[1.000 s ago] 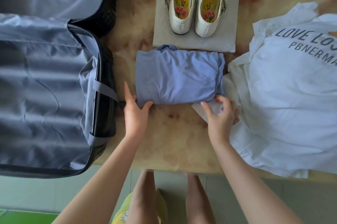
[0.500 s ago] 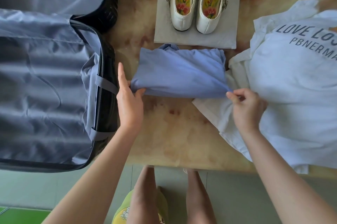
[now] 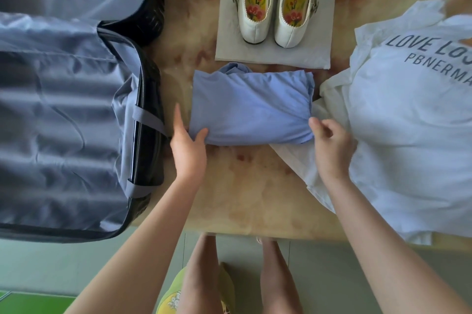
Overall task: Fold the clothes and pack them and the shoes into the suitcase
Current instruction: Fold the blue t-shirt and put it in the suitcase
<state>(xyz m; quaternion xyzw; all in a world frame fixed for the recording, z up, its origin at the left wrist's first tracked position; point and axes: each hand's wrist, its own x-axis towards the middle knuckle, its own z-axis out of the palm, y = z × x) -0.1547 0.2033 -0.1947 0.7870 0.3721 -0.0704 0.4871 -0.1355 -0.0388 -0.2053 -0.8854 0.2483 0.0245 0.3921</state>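
Observation:
A folded blue garment (image 3: 251, 106) lies in the middle of the table. My left hand (image 3: 187, 150) holds its near left corner, thumb on top and one finger straight along the side. My right hand (image 3: 330, 145) pinches the near right corner with curled fingers. A white printed T-shirt (image 3: 408, 134) lies spread out on the right, and its edge reaches under the blue garment. The open suitcase (image 3: 63, 122) with grey lining sits on the left. A pair of white shoes (image 3: 275, 6) stands at the back.
The shoes rest on a grey cloth (image 3: 324, 40) just behind the blue garment. The marbled tabletop (image 3: 242, 191) shows bare between the garment and the front edge. My legs and a green slipper show below the table edge.
Both hands raised the garment's near edge half a second ago; it now lies down again. My right hand has moved out to the right corner.

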